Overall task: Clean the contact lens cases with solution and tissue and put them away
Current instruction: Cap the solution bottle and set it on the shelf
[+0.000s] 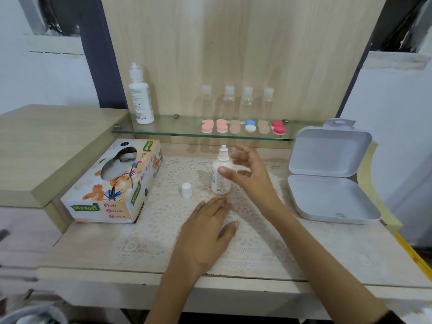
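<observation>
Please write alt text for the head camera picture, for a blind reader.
A person's right hand is spread around an uncapped white bottle standing on a lace mat; the left hand lies flat on the mat. A tissue box sits left, an open white box right, and coloured lens cases line a glass shelf behind.

Head-worn view (wide-angle), forward and down, close over desk [350,258]

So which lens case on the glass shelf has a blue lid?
The fourth from the left, the blue and white case: one lid is blue and the other white. All the others are pink, beige or red.
</observation>
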A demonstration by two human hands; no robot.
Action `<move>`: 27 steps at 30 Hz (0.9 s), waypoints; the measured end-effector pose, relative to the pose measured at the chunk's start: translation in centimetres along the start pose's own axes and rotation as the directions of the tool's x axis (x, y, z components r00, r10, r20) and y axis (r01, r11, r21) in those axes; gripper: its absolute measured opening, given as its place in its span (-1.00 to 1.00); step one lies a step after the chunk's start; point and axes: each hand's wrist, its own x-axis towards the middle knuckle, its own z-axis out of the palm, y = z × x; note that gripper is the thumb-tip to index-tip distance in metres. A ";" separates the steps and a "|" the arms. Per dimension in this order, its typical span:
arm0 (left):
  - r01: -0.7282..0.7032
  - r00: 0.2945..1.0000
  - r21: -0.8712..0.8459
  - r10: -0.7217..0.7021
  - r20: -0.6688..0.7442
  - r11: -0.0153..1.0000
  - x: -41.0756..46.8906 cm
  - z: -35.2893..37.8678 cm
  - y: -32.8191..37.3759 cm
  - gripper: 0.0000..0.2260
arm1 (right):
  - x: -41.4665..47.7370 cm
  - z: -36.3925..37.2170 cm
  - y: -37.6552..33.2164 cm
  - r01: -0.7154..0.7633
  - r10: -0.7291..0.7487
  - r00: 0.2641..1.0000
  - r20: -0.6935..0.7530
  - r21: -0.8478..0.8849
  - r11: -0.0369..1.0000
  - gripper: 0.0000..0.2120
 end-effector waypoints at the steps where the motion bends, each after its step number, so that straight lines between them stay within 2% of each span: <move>1: 0.002 1.000 -0.013 -0.002 -0.015 1.000 0.0 -0.1 0.1 -0.54 | -0.1 0.3 0.5 -0.023 0.022 1.000 0.017 0.016 1.000 -0.32; 7: 0.028 0.994 -0.063 -0.034 -0.107 0.998 -0.1 -0.3 0.1 -0.66 | -0.5 0.8 2.2 -0.057 0.053 0.997 0.048 0.094 0.994 -0.47; 12: 0.047 0.982 -0.154 -0.074 -0.173 0.987 -0.2 -0.5 0.0 -0.77 | -0.6 0.9 2.5 -0.068 0.060 0.995 0.084 0.101 0.993 -0.51; 14: 0.045 0.968 -0.313 -0.118 -0.220 0.949 -0.2 -0.8 -0.2 -0.82 | -0.7 1.1 2.7 -0.062 0.055 0.995 0.088 0.077 0.995 -0.52; 17: 0.039 0.921 -0.599 -0.262 -0.290 0.799 -0.2 -1.5 -0.3 -0.77 | -0.8 1.2 2.7 -0.051 0.048 0.996 0.077 0.035 0.998 -0.56; 19: 0.020 0.890 -0.666 -0.316 -0.328 0.746 -0.2 -1.9 -0.2 -0.74 | -0.9 1.2 2.7 -0.037 0.036 0.997 0.074 0.014 0.999 -0.57; 21: 0.020 0.873 -0.667 -0.339 -0.351 0.744 0.0 -2.1 -0.6 -0.69 | -1.0 1.1 2.6 -0.018 0.019 0.997 0.074 -0.009 1.000 -0.58; 23: 0.046 0.863 -0.616 -0.342 -0.373 0.786 0.5 -2.2 -1.2 -0.64 | -1.2 1.1 2.6 -0.008 0.010 0.997 0.073 -0.025 1.000 -0.58; 27: 0.191 0.841 -0.375 -0.348 -0.414 0.907 2.0 -2.6 -3.1 -0.54 | -1.2 1.1 2.7 -0.006 0.008 0.997 0.077 -0.030 1.000 -0.57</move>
